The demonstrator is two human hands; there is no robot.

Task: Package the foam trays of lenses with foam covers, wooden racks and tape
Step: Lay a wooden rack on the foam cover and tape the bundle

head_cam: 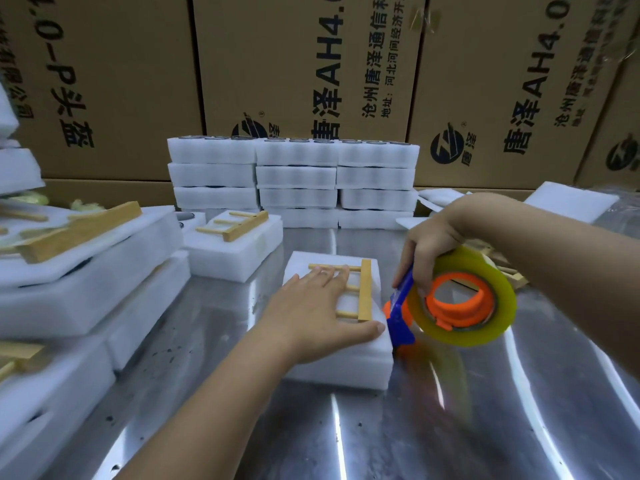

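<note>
Pressing flat on the foam pack (339, 365) mid-table, the left hand (311, 313) lies with fingers straight across the wooden rack (364, 292) on its top. The right hand (429, 247) is curled round the tape dispenser (446, 311), whose blue end touches the pack's right side. Stacked foam trays (294, 178) stand at the far edge of the table (519, 393), before cardboard cartons (121, 81).

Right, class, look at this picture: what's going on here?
A person is packing at a metal table. The left hand lies flat on a foam pack with a wooden rack on top, steadying it. The right hand grips a tape dispenser, its blue end at the pack's right side, seemingly about to tape it. More foam trays are stacked behind, in front of cardboard boxes.
</note>
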